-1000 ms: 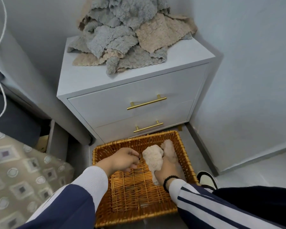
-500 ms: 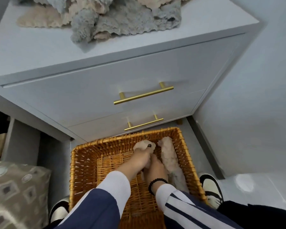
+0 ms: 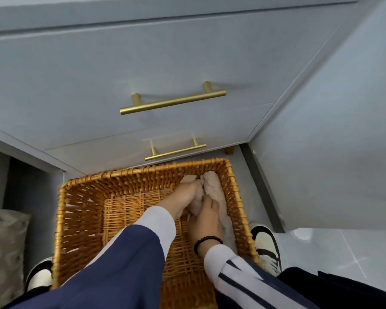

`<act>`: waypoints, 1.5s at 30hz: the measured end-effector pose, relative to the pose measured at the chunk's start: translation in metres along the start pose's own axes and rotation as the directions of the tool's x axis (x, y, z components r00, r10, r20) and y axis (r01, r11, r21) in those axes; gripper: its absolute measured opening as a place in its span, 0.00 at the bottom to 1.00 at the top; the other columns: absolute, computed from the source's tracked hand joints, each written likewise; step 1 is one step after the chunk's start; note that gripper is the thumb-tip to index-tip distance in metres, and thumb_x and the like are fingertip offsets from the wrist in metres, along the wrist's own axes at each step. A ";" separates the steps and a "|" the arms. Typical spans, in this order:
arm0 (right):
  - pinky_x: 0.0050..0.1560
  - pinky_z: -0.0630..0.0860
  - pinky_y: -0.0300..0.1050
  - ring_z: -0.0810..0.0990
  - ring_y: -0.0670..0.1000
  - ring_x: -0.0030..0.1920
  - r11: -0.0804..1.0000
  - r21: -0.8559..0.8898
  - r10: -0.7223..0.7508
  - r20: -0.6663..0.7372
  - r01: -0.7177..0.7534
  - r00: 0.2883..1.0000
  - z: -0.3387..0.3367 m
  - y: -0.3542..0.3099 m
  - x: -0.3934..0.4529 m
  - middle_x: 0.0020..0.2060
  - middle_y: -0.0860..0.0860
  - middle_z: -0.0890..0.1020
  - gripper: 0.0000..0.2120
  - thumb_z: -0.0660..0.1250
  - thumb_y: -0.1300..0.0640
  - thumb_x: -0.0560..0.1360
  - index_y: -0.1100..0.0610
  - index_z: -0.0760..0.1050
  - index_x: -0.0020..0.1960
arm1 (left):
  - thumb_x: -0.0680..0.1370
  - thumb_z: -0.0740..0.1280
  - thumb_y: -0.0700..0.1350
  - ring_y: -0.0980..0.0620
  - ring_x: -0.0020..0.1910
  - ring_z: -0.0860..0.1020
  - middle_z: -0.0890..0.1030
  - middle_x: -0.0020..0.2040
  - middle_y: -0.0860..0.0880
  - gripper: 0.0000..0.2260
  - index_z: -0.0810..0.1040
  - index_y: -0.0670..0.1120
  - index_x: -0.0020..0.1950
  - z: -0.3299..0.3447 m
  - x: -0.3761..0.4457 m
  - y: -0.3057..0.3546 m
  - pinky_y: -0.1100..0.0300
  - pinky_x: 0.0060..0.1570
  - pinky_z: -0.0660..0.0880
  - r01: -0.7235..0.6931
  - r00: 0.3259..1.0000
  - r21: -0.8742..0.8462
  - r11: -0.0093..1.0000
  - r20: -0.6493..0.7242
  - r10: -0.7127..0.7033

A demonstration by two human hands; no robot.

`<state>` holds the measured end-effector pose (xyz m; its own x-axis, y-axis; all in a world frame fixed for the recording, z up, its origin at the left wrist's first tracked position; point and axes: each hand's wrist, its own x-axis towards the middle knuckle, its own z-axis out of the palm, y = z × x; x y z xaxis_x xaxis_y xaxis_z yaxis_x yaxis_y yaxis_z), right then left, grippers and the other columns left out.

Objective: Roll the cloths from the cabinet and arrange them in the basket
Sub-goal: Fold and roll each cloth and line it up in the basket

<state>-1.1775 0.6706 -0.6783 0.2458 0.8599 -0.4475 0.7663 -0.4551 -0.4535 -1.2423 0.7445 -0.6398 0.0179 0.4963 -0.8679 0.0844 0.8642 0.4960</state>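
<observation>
1. Pale grey cabinet fronts fill the top of my view, two drawers with brass handles, and the wicker basket sits on the floor right against the lower drawer, with a shoe at its 3 o'clock side.
2. I judge the step in hand to be placing: both hands are down inside the basket, seating a rolled beige cloth toward 1 o'clock.
3. My left hand has its fingers curled over that roll from the 9 o'clock side; the right hand, bead bracelet at the wrist, grips its near end. How tightly, I cannot tell.
4. A second rolled cloth lies along the basket's 3 o'clock wall, touching the one being set.
5. Otherwise the basket shows only bare weave from 6 to 11 o'clock.
6. Next, I reckon, calls for letting go without the roll springing open, then reaching up to the cabinet for another cloth; none shows in this view.
</observation>
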 end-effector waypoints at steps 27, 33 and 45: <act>0.45 0.66 0.42 0.74 0.55 0.57 0.996 -0.025 0.085 0.005 -0.085 0.996 -0.030 0.011 -0.011 0.65 0.53 0.68 0.13 0.60 0.59 0.78 0.56 0.72 0.61 | 0.83 0.53 0.54 0.45 0.64 0.76 0.76 0.68 0.45 0.20 0.72 0.49 0.71 0.030 0.025 0.014 0.59 0.52 0.70 0.006 0.983 0.605 0.796 -0.148 0.106; 0.45 0.63 0.40 0.74 0.52 0.53 0.982 0.144 0.132 -0.046 -0.124 0.990 -0.040 0.003 -0.027 0.62 0.50 0.70 0.09 0.60 0.61 0.77 0.53 0.74 0.55 | 0.83 0.54 0.52 0.45 0.64 0.75 0.75 0.68 0.45 0.19 0.72 0.49 0.71 0.022 -0.014 0.018 0.57 0.60 0.73 -0.083 0.984 0.673 0.735 -0.060 0.166; 0.50 0.69 0.41 0.75 0.51 0.49 0.899 0.418 -0.067 -0.169 0.133 0.983 -0.138 -0.022 -0.058 0.51 0.48 0.71 0.08 0.63 0.62 0.75 0.48 0.72 0.44 | 0.81 0.56 0.44 0.46 0.44 0.79 0.81 0.51 0.42 0.09 0.74 0.42 0.50 -0.024 -0.163 0.046 0.58 0.33 0.73 -0.117 0.959 0.468 0.876 -0.177 0.222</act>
<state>-1.1265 0.6624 -0.5359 0.2901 0.9153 -0.2794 0.4736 -0.3910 -0.7892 -1.2651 0.7052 -0.4744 -0.1403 0.6825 -0.7173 0.5381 0.6607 0.5234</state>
